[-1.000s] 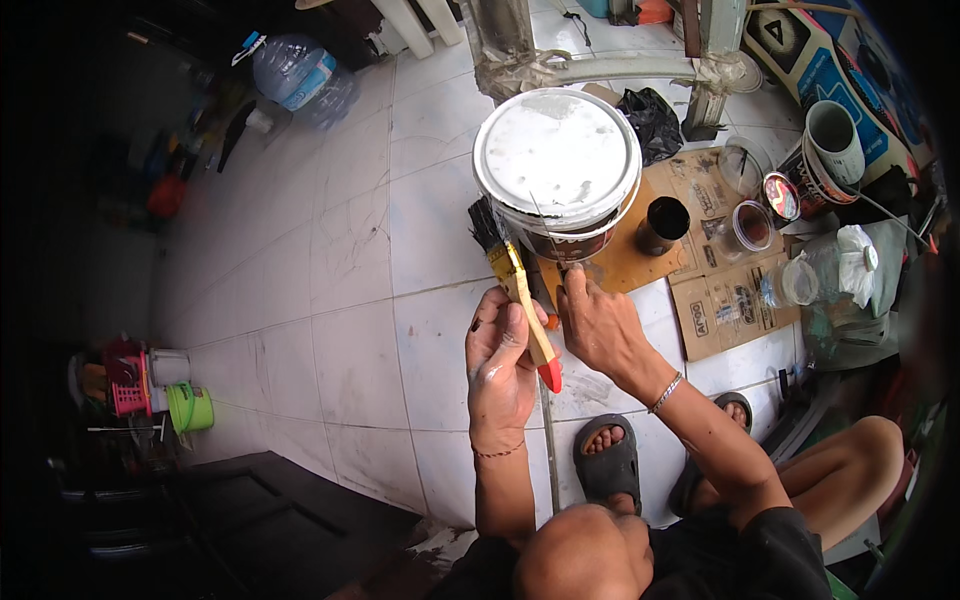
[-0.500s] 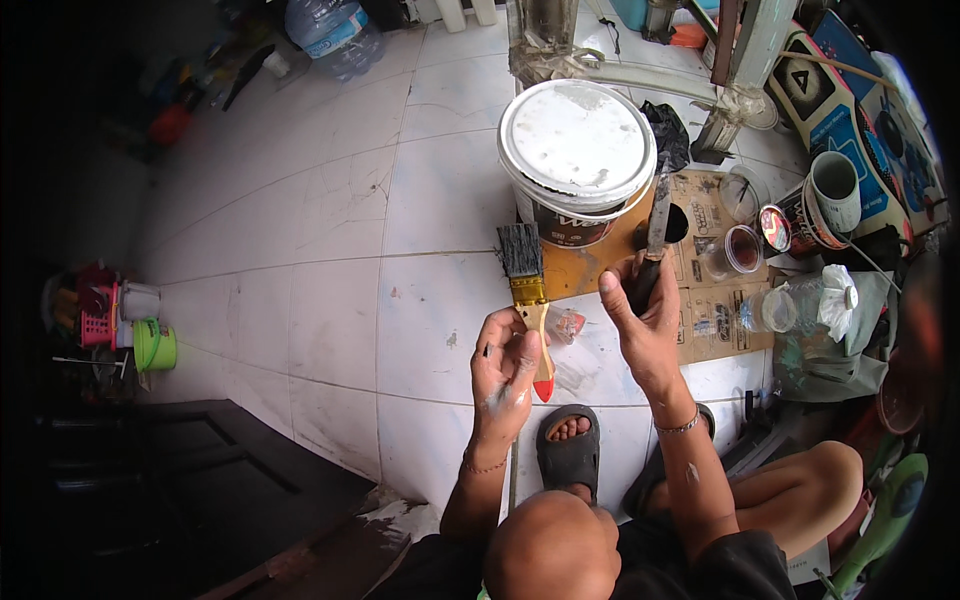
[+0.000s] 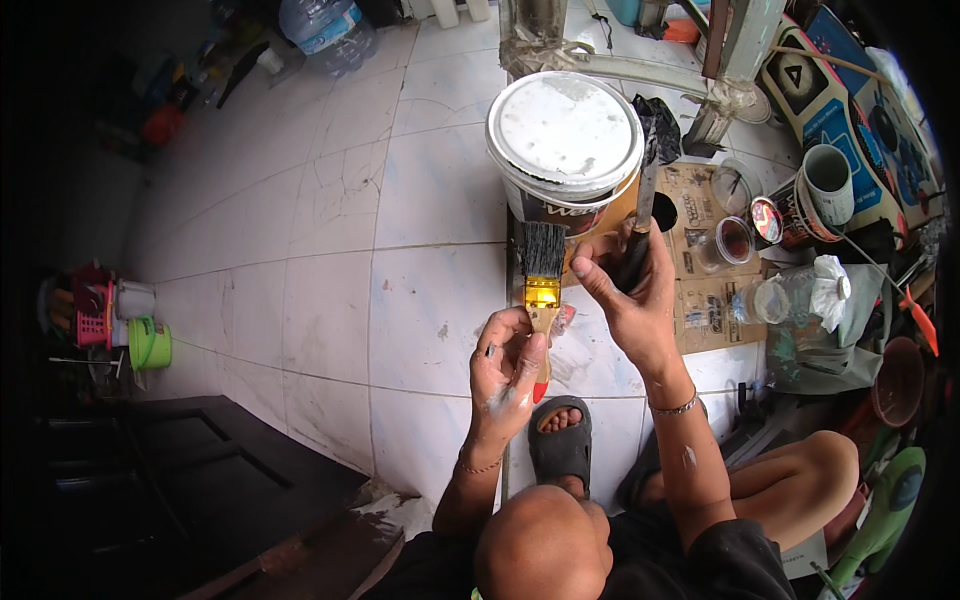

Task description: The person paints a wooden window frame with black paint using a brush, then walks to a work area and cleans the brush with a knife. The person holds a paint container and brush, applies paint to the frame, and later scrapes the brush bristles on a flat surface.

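Observation:
A paintbrush (image 3: 543, 268) with dark bristles, a yellow ferrule and a red-tipped wooden handle stands nearly upright in my left hand (image 3: 503, 368). My left fingers are closed round its handle, bristles pointing away from me. In my right hand (image 3: 641, 305) is a dark-handled knife (image 3: 647, 190), its narrow, stained blade pointing up and away. The right fingers wrap its handle, partly hiding it. Brush and blade are apart. Just beyond both hands stands a large white paint bucket (image 3: 566, 130) with its lid on.
Flattened cardboard (image 3: 708, 318) on the tiled floor bears a clear cup (image 3: 734, 240) of dark liquid. Beyond it stands a small paint can (image 3: 803, 212) with a grey cup. A plastic bottle (image 3: 790, 300) lies near a grey-green bag (image 3: 825, 355). Wooden legs (image 3: 535, 40) rise behind the bucket.
The brush has swung more upright, and its bristles are closer to the knife. My right hand has shifted slightly left relative to the brush. The whole view has moved a little.

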`<state>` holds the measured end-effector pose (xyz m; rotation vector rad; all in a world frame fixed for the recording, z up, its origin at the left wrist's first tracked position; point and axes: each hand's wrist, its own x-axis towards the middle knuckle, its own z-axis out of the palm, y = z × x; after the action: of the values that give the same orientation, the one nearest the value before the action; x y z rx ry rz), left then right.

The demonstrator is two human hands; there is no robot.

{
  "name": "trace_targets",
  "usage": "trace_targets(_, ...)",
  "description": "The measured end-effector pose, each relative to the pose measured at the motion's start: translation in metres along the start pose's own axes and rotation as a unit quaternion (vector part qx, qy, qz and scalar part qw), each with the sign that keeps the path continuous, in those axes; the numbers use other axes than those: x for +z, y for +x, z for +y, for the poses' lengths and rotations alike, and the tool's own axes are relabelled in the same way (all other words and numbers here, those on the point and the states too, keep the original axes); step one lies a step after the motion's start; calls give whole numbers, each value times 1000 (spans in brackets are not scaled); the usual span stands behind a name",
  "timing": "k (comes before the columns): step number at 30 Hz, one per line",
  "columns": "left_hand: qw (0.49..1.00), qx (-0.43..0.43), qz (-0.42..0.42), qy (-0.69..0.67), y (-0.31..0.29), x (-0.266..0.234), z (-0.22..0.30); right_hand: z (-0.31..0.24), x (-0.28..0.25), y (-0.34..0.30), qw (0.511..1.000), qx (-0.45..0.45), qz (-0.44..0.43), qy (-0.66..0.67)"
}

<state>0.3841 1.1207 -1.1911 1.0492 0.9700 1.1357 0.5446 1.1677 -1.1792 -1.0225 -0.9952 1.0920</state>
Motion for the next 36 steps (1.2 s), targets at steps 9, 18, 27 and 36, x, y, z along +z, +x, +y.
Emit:
trace_targets(9, 1000, -22, 9, -18, -6, -2, -6, 3, -22, 7, 994, 37, 91, 58)
trace_targets(18, 993, -44, 99, 53, -13, -28, -69, 65, -41, -45, 969, 79, 140, -190)
trace_targets(27, 987, -44, 148, 44, -8, -26, -158, 129, -54, -121, 931, 224, 59, -282)
trace_targets(36, 985, -59, 163, -2, 5, -14, -180, 137, -54, -103, 865, 41, -97, -490)
